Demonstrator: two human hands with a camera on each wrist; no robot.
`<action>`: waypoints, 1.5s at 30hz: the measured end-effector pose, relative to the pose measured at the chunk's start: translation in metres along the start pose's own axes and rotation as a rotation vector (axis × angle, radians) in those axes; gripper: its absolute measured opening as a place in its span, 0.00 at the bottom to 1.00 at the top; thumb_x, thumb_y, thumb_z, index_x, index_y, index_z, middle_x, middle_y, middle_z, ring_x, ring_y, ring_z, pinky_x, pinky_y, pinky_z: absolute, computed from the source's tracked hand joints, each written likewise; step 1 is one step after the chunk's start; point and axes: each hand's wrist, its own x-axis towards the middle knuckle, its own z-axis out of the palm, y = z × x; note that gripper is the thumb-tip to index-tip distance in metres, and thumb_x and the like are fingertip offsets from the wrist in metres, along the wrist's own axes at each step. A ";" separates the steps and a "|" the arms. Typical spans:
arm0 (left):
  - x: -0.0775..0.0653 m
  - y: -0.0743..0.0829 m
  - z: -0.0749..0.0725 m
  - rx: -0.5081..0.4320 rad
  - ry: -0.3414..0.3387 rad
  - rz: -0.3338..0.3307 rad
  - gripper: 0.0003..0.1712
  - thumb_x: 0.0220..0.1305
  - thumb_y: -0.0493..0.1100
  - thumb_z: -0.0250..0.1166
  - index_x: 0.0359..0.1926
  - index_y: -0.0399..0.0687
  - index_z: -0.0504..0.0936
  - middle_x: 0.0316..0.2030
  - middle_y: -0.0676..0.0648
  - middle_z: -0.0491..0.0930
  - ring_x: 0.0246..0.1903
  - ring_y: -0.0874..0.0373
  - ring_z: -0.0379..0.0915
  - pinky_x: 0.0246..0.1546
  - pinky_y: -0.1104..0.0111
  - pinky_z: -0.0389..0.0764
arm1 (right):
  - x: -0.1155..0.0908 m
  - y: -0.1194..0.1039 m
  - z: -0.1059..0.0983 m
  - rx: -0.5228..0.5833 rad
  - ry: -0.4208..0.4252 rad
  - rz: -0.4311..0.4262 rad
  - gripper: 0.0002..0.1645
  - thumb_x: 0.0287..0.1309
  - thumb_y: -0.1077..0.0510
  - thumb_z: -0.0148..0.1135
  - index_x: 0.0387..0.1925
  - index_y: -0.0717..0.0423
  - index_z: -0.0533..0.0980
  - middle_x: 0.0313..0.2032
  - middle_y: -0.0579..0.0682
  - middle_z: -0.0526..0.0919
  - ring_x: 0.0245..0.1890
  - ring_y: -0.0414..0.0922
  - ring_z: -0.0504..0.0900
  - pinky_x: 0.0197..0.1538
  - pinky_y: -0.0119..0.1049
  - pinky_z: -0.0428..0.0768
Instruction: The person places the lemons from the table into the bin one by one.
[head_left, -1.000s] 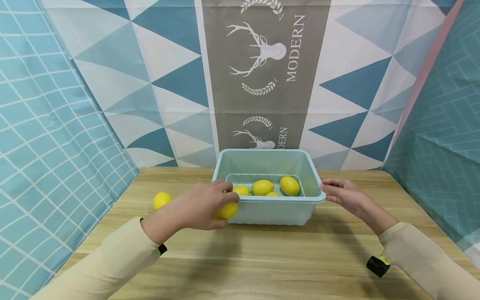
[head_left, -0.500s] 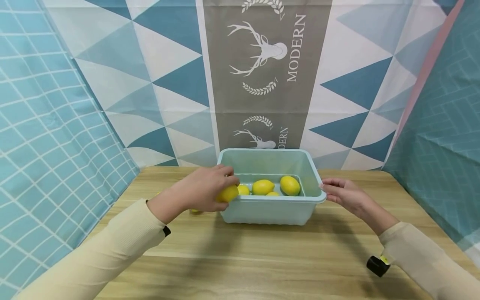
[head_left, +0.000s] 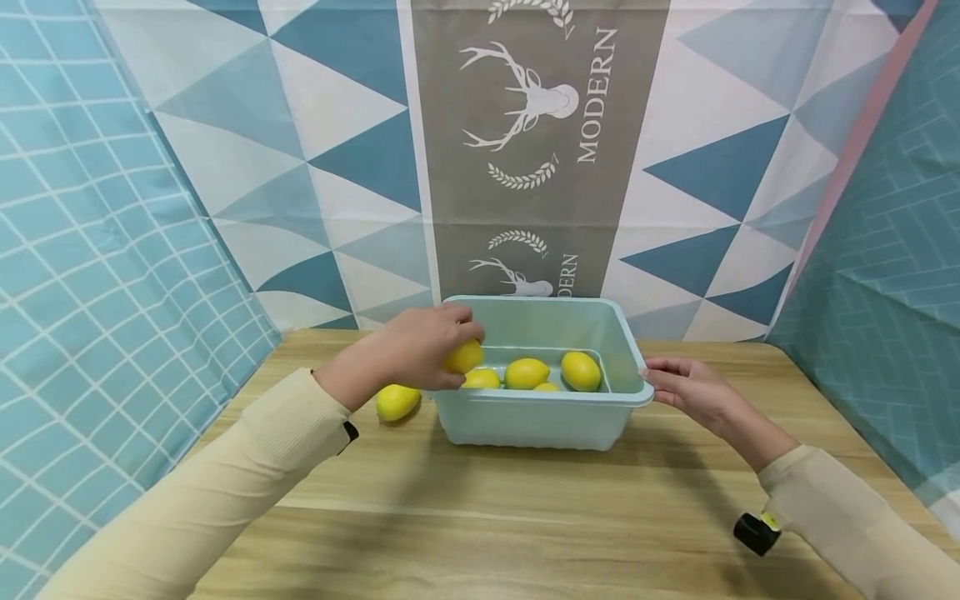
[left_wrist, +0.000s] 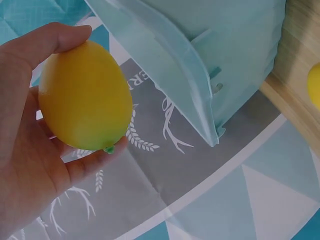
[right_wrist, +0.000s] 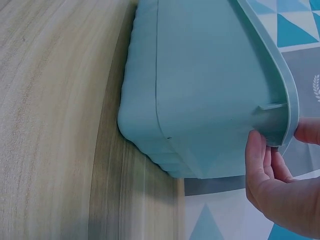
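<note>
My left hand [head_left: 423, 346] grips a yellow lemon [left_wrist: 85, 95] with a green tip, thumb on one side and fingers on the other. In the head view this lemon overlaps the left end of a light blue plastic bin [head_left: 532, 421]. Several lemons lie on the bin's floor, among them one lemon [head_left: 580, 371] at the right and another lemon [head_left: 527, 373] in the middle. My right hand [head_left: 690, 392] pinches the bin's right rim; the right wrist view shows the thumb over the rim [right_wrist: 292, 100] and the fingers beneath it.
One more lemon [head_left: 397, 402] lies on the wooden table [head_left: 480, 517], just left of the bin. A patterned cloth backdrop [head_left: 360, 167] stands behind the bin, with blue tiled sheets [head_left: 90, 250] at the sides.
My left hand has risen with its lemon from in front of the bin's left corner to over its left end. The lemon on the table now shows beneath the wrist. My right hand stays put.
</note>
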 end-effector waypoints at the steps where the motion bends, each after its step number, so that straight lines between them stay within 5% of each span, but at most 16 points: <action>1: 0.001 -0.001 0.000 -0.002 -0.002 -0.006 0.23 0.49 0.49 0.71 0.46 0.50 0.78 0.36 0.49 0.72 0.33 0.57 0.68 0.27 0.68 0.73 | 0.001 0.000 0.000 -0.001 0.000 0.004 0.36 0.68 0.54 0.54 0.65 0.75 0.55 0.43 0.39 0.76 0.40 0.30 0.80 0.46 0.23 0.81; 22: 0.048 -0.019 0.008 -0.069 -0.116 -0.126 0.22 0.52 0.50 0.67 0.50 0.54 0.77 0.42 0.49 0.73 0.41 0.54 0.70 0.35 0.64 0.77 | -0.002 0.007 -0.007 0.019 -0.014 -0.016 0.36 0.68 0.53 0.54 0.65 0.75 0.54 0.44 0.37 0.75 0.41 0.31 0.80 0.47 0.24 0.81; 33: 0.060 -0.028 0.014 -0.082 -0.129 -0.143 0.24 0.54 0.51 0.66 0.52 0.54 0.76 0.45 0.49 0.74 0.42 0.55 0.70 0.40 0.63 0.78 | 0.001 0.004 -0.002 0.014 -0.036 -0.032 0.35 0.69 0.55 0.53 0.64 0.76 0.55 0.44 0.37 0.76 0.42 0.31 0.80 0.47 0.23 0.81; 45: 0.085 -0.014 0.012 -0.057 -0.159 -0.087 0.23 0.54 0.52 0.66 0.52 0.55 0.76 0.47 0.50 0.74 0.44 0.55 0.70 0.42 0.62 0.79 | 0.002 0.007 -0.004 0.030 -0.037 -0.036 0.27 0.69 0.55 0.53 0.60 0.69 0.62 0.43 0.36 0.76 0.41 0.31 0.80 0.47 0.23 0.81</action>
